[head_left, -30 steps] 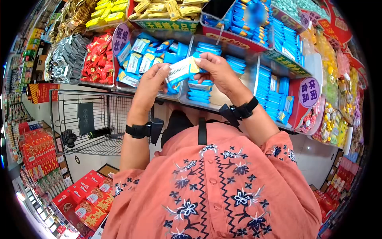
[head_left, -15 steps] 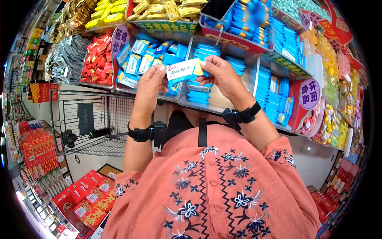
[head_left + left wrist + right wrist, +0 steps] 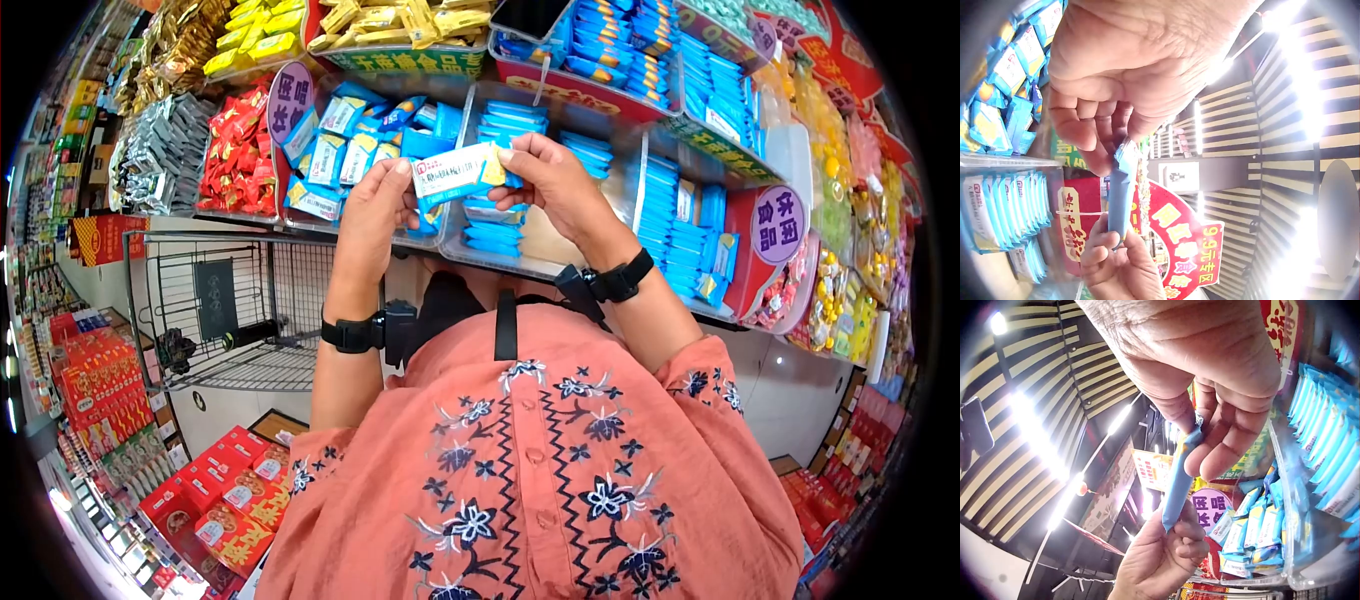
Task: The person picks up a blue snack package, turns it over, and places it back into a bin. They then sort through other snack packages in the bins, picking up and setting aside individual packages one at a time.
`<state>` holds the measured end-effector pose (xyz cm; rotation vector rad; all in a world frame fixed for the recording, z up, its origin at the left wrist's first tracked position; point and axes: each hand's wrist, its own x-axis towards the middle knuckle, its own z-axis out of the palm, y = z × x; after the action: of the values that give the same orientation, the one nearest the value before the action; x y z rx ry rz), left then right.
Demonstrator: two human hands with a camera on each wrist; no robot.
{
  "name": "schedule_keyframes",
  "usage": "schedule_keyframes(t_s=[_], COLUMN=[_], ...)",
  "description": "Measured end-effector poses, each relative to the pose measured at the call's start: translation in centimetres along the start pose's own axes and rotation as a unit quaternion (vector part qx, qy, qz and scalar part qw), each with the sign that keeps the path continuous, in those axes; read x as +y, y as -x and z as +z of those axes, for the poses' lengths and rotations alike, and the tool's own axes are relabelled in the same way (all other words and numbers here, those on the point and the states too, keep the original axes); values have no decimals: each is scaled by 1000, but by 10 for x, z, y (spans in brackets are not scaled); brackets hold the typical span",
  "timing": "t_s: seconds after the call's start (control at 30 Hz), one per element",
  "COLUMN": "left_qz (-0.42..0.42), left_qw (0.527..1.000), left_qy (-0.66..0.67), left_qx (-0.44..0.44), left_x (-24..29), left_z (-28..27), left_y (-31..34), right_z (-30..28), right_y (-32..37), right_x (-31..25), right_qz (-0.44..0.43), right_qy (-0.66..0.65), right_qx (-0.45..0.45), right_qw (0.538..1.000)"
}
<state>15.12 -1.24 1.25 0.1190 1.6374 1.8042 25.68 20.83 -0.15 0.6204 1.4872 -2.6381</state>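
Observation:
A blue-and-white snack packet (image 3: pixel 460 174) with printed lettering and a yellow corner is stretched between both hands, above the display bins. My left hand (image 3: pixel 376 208) pinches its left end between thumb and fingers. At the other end, my right hand (image 3: pixel 556 192) grips the yellow corner the same way. Seen edge-on in the left wrist view, the packet (image 3: pixel 1122 194) is thin and flat. The right wrist view shows the same packet (image 3: pixel 1179 478) held by its two ends. Similar blue packets (image 3: pixel 345 150) lie loose in the bin behind the left hand.
Neat rows of blue packets (image 3: pixel 492 236) fill part of the bin below. Red packets (image 3: pixel 238 150) and silver packets (image 3: pixel 170 155) lie to the left. A wire shopping cart (image 3: pixel 215 310) stands at the lower left, near stacked red boxes (image 3: pixel 225 490). Purple round signs (image 3: pixel 777 224) mark the bins.
The packet has turned from a slant to nearly level, its printed face toward the head camera. Both hands keep their hold. The head view has shifted slightly.

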Motion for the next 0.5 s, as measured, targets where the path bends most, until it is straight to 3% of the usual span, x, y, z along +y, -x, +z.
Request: schedule_keyframes(t_s=[0.5], left_qz=[-8], left_qw=[999], left_qy=[-48], left_qx=[-7], left_x=[-3], left_z=[6], left_y=[-6], right_z=[-13], right_y=[0], right_x=[8], right_qz=[16], right_qy=[-1], right_qx=[-5], right_qw=[1000])
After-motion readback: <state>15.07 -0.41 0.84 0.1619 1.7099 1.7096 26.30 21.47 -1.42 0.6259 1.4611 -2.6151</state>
